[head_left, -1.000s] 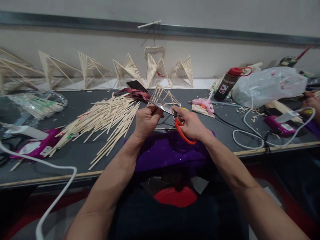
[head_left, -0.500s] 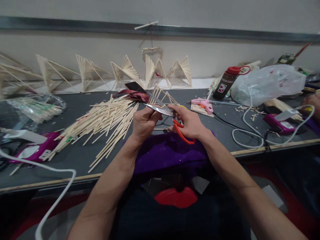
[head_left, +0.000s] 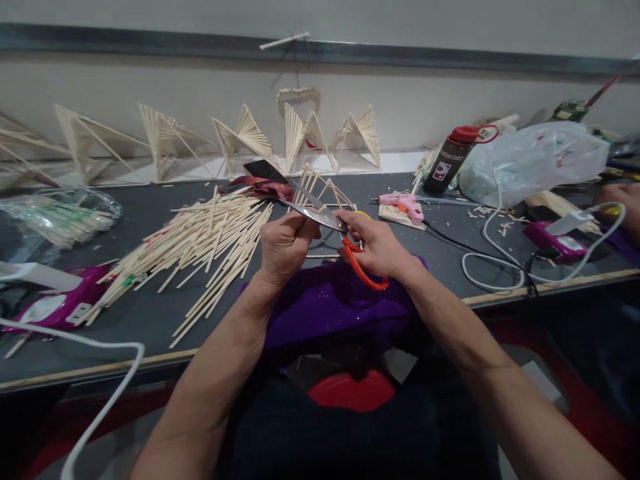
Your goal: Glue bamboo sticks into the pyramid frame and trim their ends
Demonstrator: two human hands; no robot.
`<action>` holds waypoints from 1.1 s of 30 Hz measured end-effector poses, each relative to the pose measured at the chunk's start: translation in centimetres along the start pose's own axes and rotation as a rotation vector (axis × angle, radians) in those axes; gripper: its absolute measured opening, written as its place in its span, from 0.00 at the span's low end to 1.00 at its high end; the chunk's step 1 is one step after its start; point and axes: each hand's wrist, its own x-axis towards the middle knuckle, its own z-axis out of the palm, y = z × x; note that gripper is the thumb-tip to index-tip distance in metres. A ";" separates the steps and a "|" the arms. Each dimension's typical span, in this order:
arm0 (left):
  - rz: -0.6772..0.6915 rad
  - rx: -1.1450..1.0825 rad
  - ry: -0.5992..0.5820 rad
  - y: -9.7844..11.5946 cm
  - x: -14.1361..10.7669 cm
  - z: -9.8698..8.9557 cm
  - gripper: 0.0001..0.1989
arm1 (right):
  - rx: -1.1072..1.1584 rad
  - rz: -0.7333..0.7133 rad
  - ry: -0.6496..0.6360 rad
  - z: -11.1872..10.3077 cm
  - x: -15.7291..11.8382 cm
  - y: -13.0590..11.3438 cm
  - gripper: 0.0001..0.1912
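Observation:
My right hand (head_left: 377,243) is closed on a pair of scissors (head_left: 364,272) with orange handles; the blades are apart and point up and left. Beside the blades, my left hand (head_left: 286,247) is closed, its fingertips pinching something too small to make out. Just behind both hands stands a small frame of wooden sticks (head_left: 334,195). A large pile of loose sticks (head_left: 200,237) lies to the left of my left hand. Purple cloth (head_left: 340,307) is below my wrists.
Twisted stick structures (head_left: 247,137) line the wall. A pink glue gun (head_left: 401,205), a dark bottle (head_left: 449,163) and a plastic bag (head_left: 535,160) are at the right. Purple devices (head_left: 55,300) with white cables lie at both sides. Another person's hand (head_left: 620,200) is at the right edge.
The view has shifted slightly, so most table items appear a little further left. Both hands remain close together, with the scissors still apart at the blades.

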 end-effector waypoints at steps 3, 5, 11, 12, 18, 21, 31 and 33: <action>0.004 -0.010 0.023 -0.1 0.0 0.1 0.14 | 0.012 0.004 0.006 0.1 0.0 -0.2 0.31; 0.009 0.000 0.036 -0.3 0.0 0.2 0.13 | 0.003 0.015 0.008 0.1 0.0 -0.2 0.31; 0.003 0.071 0.058 -0.8 0.2 0.4 0.11 | -0.070 0.012 0.024 0.3 0.3 -0.1 0.29; 0.001 0.079 0.058 -0.8 0.2 0.4 0.10 | -0.084 0.014 0.025 0.3 0.3 0.0 0.29; 0.003 0.083 0.066 -0.4 0.3 0.5 0.09 | -0.147 0.005 0.034 0.1 0.3 0.1 0.29; -0.032 -0.028 0.045 -0.3 0.2 0.5 0.09 | -0.150 -0.008 0.063 -0.2 0.3 0.0 0.30; -0.016 -0.068 -0.028 0.0 -0.1 -0.1 0.13 | -0.051 -0.052 0.023 -0.5 0.2 0.3 0.41; 0.022 -0.042 -0.016 0.3 -0.1 -0.1 0.13 | -0.030 -0.058 0.017 -0.5 0.1 0.3 0.41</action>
